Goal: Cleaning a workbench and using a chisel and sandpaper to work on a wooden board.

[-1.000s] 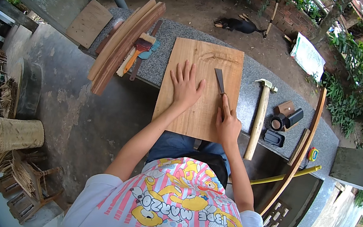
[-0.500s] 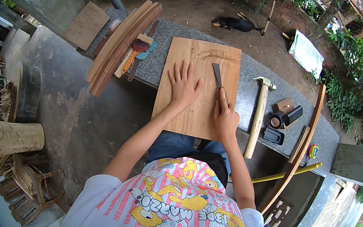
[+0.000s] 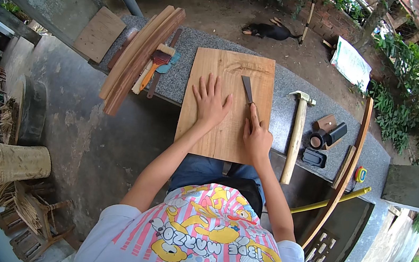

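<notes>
A light wooden board (image 3: 192,142) rests across the edge of the granite bench (image 3: 296,81) and over my lap. On it my left hand (image 3: 212,104) lies flat with fingers spread. My right hand (image 3: 257,140) grips a scraper (image 3: 246,89) by its handle, index finger stretched along it, the dark blade lying on or just above the board, pointing away from me. Just right of the board lies a claw hammer (image 3: 293,143) with a pale wooden handle.
At left lie wood strips (image 3: 142,54), brushes (image 3: 154,69) and metal blades. At right are dark small objects (image 3: 321,138), a tape measure (image 3: 360,174), a long curved slat (image 3: 352,162) and a yellow rod (image 3: 328,201). A straw roll (image 3: 21,163) stands lower left; a dog (image 3: 271,31) lies beyond.
The board, both hands and the scraper appear slightly left and lower than before, while the bench and surroundings shift a little in view. The grip looks unchanged.
</notes>
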### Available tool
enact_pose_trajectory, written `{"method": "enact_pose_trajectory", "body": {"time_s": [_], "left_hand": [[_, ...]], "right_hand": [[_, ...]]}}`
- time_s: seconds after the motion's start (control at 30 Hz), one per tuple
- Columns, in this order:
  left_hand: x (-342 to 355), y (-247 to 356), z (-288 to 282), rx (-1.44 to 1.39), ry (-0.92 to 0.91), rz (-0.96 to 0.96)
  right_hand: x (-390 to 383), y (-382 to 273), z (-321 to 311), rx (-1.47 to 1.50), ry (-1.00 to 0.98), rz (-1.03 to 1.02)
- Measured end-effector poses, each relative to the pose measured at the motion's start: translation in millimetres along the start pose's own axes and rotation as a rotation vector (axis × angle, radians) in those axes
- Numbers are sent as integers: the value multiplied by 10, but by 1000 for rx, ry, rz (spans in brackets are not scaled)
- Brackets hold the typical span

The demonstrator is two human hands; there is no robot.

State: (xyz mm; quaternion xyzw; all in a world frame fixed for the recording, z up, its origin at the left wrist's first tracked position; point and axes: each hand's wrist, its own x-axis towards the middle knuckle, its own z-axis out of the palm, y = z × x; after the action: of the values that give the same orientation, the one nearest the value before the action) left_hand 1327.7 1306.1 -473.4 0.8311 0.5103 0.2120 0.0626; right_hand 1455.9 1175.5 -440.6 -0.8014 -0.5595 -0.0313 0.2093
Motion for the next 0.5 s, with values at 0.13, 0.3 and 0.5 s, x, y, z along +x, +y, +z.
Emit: {"method": "enact_pose_trajectory", "body": {"time_s": [0.13, 0.3, 0.5], "left_hand": [[20, 10, 22, -17, 36, 12], [16, 20, 29, -5, 0, -4], [6, -5, 37, 20, 1, -3]], "right_hand": [[232, -10, 73, -14, -30, 22], [-31, 32, -53, 38, -27, 25], [-216, 22, -139, 66, -29, 13]]}}
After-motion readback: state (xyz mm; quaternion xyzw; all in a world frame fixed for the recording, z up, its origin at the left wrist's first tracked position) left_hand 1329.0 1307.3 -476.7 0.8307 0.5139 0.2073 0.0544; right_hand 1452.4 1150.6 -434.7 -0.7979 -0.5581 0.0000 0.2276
